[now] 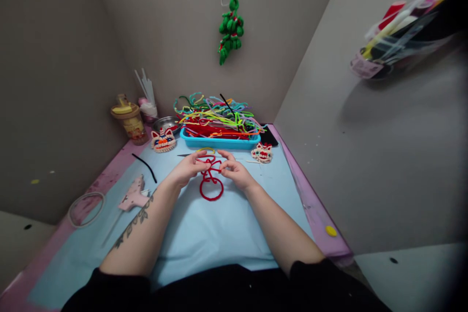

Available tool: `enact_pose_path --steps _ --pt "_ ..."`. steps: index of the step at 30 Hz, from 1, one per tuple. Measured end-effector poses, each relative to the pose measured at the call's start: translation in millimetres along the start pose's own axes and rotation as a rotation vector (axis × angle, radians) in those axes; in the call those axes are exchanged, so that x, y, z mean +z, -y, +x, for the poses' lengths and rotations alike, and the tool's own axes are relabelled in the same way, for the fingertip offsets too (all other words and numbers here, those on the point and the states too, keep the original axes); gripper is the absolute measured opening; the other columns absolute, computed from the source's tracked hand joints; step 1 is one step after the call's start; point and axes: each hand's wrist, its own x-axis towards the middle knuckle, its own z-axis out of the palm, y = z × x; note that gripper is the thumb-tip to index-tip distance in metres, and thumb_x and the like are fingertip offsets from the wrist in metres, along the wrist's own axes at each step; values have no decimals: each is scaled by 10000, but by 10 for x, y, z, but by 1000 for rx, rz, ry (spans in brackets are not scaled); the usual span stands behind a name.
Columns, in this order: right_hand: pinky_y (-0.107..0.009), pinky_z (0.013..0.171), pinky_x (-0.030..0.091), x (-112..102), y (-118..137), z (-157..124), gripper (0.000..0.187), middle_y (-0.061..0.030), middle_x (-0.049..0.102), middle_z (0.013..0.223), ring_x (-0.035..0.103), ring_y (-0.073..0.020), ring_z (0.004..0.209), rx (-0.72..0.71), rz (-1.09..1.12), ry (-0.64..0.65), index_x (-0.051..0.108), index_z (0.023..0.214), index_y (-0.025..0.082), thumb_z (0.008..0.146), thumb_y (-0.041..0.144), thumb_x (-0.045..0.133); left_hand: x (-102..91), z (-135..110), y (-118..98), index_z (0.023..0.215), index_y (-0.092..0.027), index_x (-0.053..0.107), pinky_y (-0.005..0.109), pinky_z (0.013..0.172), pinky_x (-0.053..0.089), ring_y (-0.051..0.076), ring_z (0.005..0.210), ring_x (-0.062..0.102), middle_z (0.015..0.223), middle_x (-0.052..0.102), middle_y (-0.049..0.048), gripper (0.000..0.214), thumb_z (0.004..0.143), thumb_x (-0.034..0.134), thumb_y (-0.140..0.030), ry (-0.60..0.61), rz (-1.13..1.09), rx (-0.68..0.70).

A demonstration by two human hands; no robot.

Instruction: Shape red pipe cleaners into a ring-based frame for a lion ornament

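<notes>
Between my hands is a red pipe-cleaner shape (211,189) with a round loop at its lower end and bent loops above. My left hand (190,167) pinches its upper left part between thumb and fingers. On the other side, my right hand (235,170) grips a red strand at the upper right, with thumb and fingertips closed. Just beyond my hands lie a yellow curved piece (205,149) and the dark pointed tip of a tool (183,155), the rest of which is hidden by my left hand.
A blue tray (219,143) heaped with colourful pipe cleaners stands at the back. Cream animal-face pieces (163,141) flank it. On the left are a pink glue gun (134,196), a black pipe cleaner (145,167), a white ring (86,209) and a lidded cup (129,119).
</notes>
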Motion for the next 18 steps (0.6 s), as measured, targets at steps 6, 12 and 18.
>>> enact_pose_path --steps 6,12,18 --pt "-414 1136 191 -55 -43 12 360 -46 365 1457 293 -267 1377 20 14 37 711 920 255 726 556 673 -52 7 -14 1323 -171 475 228 446 129 51 465 356 687 607 -21 822 590 808 -336 -25 -95 -57" --pt "-404 1114 241 12 -20 13 307 -41 356 1463 339 -254 1352 24 59 35 688 815 231 751 530 664 -50 11 3 1227 -162 554 195 439 178 47 498 449 840 674 38 693 598 818 -287 35 -234 -80" --pt "-405 1103 257 21 18 13 343 -57 408 1406 365 -259 1326 15 52 31 663 759 216 765 558 631 -78 35 45 1215 -165 572 190 439 198 55 512 480 840 682 40 659 611 813 -269 8 -250 -83"
